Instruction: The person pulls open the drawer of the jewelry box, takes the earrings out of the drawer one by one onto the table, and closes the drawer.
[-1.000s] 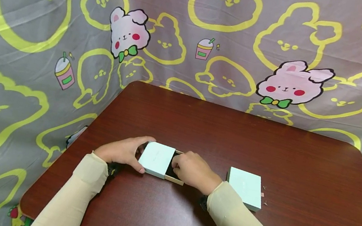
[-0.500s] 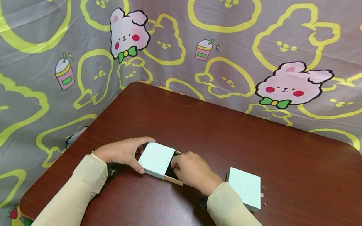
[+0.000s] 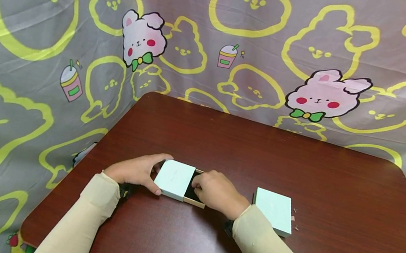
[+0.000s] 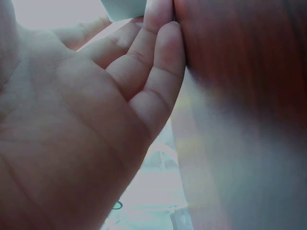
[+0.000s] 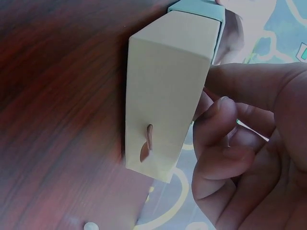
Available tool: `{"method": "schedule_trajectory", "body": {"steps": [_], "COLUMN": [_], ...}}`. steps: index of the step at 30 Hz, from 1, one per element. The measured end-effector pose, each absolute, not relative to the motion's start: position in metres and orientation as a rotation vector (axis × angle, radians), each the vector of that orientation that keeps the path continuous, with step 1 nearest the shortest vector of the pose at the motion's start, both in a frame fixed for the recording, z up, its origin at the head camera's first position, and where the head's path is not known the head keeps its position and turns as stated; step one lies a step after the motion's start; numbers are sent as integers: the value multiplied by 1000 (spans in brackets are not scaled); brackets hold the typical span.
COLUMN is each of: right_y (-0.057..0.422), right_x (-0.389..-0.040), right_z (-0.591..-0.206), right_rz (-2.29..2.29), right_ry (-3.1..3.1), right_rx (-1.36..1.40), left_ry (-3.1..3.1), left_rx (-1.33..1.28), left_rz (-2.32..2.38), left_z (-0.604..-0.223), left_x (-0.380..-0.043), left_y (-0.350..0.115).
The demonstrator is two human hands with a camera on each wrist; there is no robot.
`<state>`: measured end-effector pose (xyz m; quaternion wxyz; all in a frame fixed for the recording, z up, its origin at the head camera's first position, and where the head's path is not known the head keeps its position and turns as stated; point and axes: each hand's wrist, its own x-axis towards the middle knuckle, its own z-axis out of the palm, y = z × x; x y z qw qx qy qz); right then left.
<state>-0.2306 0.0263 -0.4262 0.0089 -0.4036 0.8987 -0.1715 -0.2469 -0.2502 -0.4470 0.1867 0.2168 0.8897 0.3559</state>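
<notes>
A small pale-blue drawer box point(image 3: 174, 180) lies on the table, its cream drawer point(image 3: 194, 202) slid partway out to the right. My left hand point(image 3: 137, 172) grips the box sleeve from the left, with the thumb at the near corner and fingers at the far side. My right hand point(image 3: 218, 192) is over the drawer, its curled fingers reaching into the dark interior. Whether they pinch something there I cannot tell. In the right wrist view a ribbon pull tab point(image 5: 146, 143) sticks out of the drawer's front, and the thumb and fingers point(image 5: 216, 120) bend by the drawer's open top.
A second pale-blue box point(image 3: 274, 211), closed, stands to the right beside my right forearm. Tiny light bits point(image 3: 296, 228) lie next to it. The brown wooden table point(image 3: 262, 153) has rounded corners, and a cartoon-printed curtain point(image 3: 256, 34) hangs behind and to the left.
The head view has shifted very slightly. Both hands and both boxes stay essentially in place.
</notes>
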Motion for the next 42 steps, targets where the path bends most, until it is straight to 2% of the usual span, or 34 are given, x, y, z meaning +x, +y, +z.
{"method": "schedule_trajectory", "body": {"steps": [42], "right_y": [39], "right_x": [-230], "right_z": [-425], "right_rz": [-553], "right_ry": [2835], "right_rx": [-1276], "left_ry": [2522], "left_rx": [620], "left_rz": [979], "left_z": [-449], "left_x": [-247], "left_y": [-250]}}
